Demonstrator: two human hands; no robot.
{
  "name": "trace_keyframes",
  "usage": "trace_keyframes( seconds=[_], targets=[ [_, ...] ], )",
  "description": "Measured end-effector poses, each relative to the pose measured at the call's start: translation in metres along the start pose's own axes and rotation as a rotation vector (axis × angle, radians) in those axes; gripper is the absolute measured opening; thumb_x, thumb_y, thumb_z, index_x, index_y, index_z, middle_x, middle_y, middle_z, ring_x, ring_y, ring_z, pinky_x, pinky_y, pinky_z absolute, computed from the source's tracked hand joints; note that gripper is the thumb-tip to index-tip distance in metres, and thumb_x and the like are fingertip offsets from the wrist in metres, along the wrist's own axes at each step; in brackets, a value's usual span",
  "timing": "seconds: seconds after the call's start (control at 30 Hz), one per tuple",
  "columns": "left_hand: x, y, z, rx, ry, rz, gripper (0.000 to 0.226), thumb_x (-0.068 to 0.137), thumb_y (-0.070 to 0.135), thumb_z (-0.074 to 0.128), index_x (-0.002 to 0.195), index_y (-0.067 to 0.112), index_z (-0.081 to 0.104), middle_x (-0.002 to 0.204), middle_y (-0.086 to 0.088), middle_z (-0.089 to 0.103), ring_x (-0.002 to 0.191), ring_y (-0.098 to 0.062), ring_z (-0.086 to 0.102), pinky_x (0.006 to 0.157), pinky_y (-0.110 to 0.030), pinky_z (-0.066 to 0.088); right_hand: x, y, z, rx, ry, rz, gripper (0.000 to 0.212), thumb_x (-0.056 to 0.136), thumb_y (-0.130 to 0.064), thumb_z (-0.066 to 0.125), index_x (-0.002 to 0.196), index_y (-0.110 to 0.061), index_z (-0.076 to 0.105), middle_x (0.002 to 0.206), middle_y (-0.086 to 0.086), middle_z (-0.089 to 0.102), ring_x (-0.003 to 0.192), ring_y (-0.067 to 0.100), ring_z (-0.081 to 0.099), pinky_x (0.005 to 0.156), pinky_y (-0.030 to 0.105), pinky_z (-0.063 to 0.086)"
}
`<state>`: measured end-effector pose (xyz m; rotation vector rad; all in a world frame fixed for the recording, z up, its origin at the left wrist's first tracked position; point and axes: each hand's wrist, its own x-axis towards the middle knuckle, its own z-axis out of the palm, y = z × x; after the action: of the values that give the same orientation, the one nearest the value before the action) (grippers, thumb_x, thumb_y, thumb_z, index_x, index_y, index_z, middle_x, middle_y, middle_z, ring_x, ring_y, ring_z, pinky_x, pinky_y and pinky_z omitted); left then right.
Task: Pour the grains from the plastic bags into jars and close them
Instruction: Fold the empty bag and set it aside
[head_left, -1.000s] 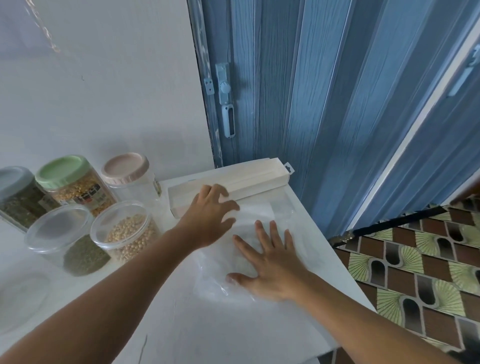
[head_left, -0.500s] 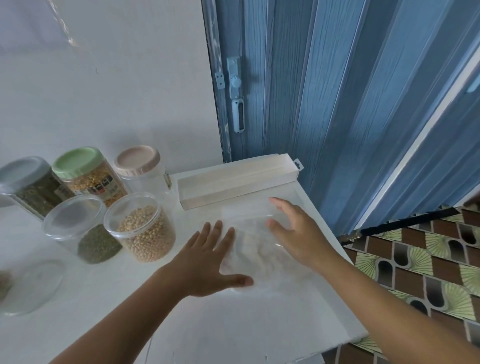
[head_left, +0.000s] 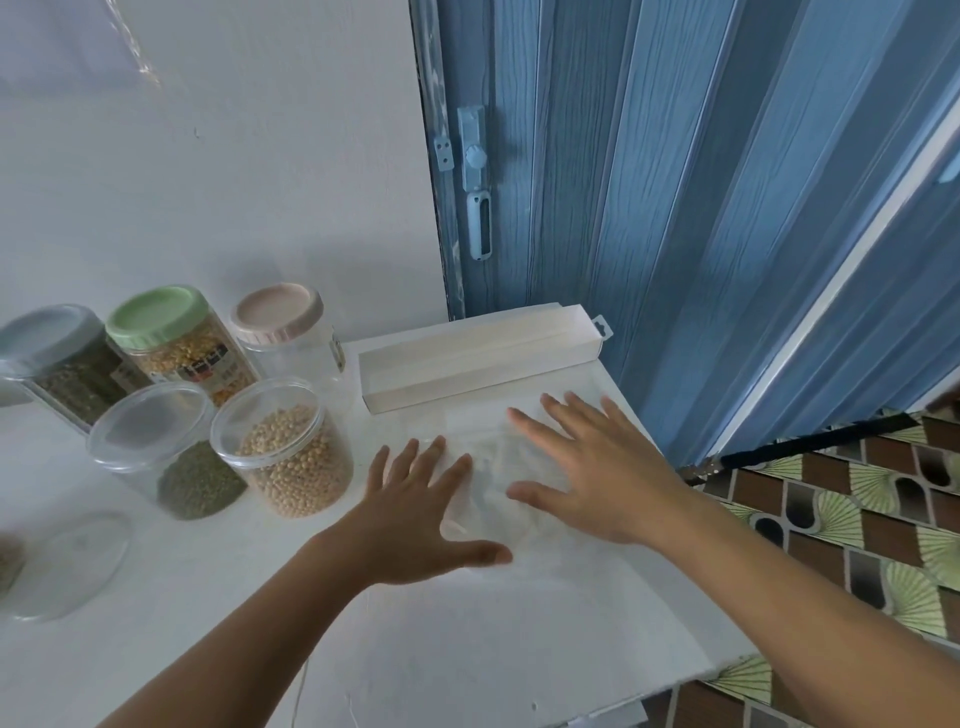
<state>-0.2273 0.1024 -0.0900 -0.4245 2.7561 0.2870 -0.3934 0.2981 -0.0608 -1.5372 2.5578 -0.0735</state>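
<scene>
- Nearest to us, our left hand (head_left: 415, 512) lies flat on the white table (head_left: 467, 649), fingers straight and spread, thumb stuck out toward the right. It grips nothing; its fingertips rest on the near-left edge of the empty plastic bag (head_left: 493, 467).
- A second ago this hand was up at the white carton; it has since come back toward us and settled on the bag.
- Just past it, our right hand (head_left: 587, 467) is also spread flat, palm down on the right part of the bag, holding nothing, only pressing. Half a second ago it stood more on edge; now it lies level.
- The bag itself sits flattened between and under both hands, clear and wrinkled, with no grain that we can see inside.
- We judge this as smoothing out a spent bag, so the pouring for this one looks finished.
- To the left, the soybean jar (head_left: 291, 457) stands open, with no lid on it, touching the green-bean jar (head_left: 166, 457), which carries a clear lid.
- A loose clear lid (head_left: 67, 561) lies on the table at the near left; we guess it belongs to the open jar, and closing that is what remains.
- Further back stand the green-lidded jar (head_left: 176, 343), the grey-lidded jar (head_left: 57, 358) and the pink-lidded jar (head_left: 283, 332), all capped.
- Behind the bag lies the long white carton (head_left: 483, 358), and beyond it the blue folding door (head_left: 675, 182).
</scene>
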Motion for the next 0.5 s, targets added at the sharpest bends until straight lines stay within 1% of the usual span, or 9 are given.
trace_keyframes(
  seconds=[0.07,0.1,0.17,0.2,0.27,0.33,0.5],
  targets=[
    [0.001,0.000,-0.004,-0.105,0.060,-0.021,0.127,0.058,0.113,0.018,0.164,0.044,0.001,0.171,0.004,-0.024,0.154,-0.022,-0.031,0.126,-0.053,-0.017,-0.002,0.004,0.015,0.031,-0.106,0.028,0.088,0.089,-0.091,0.018,0.158,-0.050,-0.018,0.170,-0.002,-0.023,0.157,0.023,-0.023,0.128,0.048,-0.008],
    [0.002,0.000,-0.005,-0.147,0.082,-0.022,0.128,0.057,0.113,0.015,0.164,0.046,0.000,0.170,0.005,-0.026,0.154,-0.021,-0.033,0.125,-0.052,-0.017,-0.003,0.006,0.024,0.045,-0.146,0.037,0.089,0.087,-0.093,0.016,0.156,-0.052,-0.020,0.168,-0.003,-0.030,0.155,0.022,-0.028,0.128,0.048,-0.010],
    [0.003,0.001,-0.002,-0.153,0.060,0.003,0.125,0.058,0.113,0.018,0.161,0.049,-0.015,0.166,0.006,-0.036,0.149,-0.020,-0.040,0.126,-0.049,-0.017,-0.003,0.011,0.040,0.065,-0.172,0.054,0.091,0.083,-0.097,0.014,0.155,-0.054,-0.022,0.164,-0.005,-0.037,0.153,0.019,-0.034,0.128,0.046,-0.012],
    [0.002,0.003,0.002,-0.130,0.027,0.014,0.123,0.061,0.112,0.023,0.158,0.050,-0.022,0.163,0.006,-0.041,0.147,-0.020,-0.044,0.126,-0.048,-0.016,-0.003,0.012,0.046,0.069,-0.165,0.063,0.092,0.081,-0.099,0.013,0.155,-0.055,-0.022,0.163,-0.006,-0.039,0.152,0.018,-0.035,0.128,0.046,-0.012],
    [0.000,0.003,0.010,-0.097,-0.007,0.010,0.124,0.064,0.109,0.031,0.155,0.050,-0.028,0.159,0.007,-0.047,0.144,-0.019,-0.048,0.127,-0.047,-0.015,-0.003,0.011,0.052,0.071,-0.136,0.076,0.094,0.078,-0.101,0.011,0.154,-0.057,-0.021,0.163,-0.007,-0.039,0.150,0.017,-0.037,0.127,0.047,-0.013],
    [0.000,0.003,0.014,-0.082,0.011,0.001,0.126,0.063,0.110,0.033,0.156,0.049,-0.027,0.159,0.007,-0.048,0.144,-0.019,-0.048,0.127,-0.045,-0.015,-0.002,0.010,0.054,0.074,-0.110,0.079,0.094,0.076,-0.102,0.010,0.154,-0.058,-0.020,0.165,-0.006,-0.037,0.151,0.017,-0.037,0.127,0.048,-0.012],
    [0.000,0.004,0.021,-0.055,0.078,0.010,0.129,0.060,0.111,0.031,0.157,0.048,-0.025,0.163,0.005,-0.042,0.147,-0.020,-0.045,0.128,-0.045,-0.014,-0.004,0.009,0.056,0.065,-0.078,0.079,0.094,0.077,-0.102,0.010,0.155,-0.057,-0.018,0.167,-0.004,-0.033,0.153,0.017,-0.033,0.128,0.048,-0.011]
  ],
)
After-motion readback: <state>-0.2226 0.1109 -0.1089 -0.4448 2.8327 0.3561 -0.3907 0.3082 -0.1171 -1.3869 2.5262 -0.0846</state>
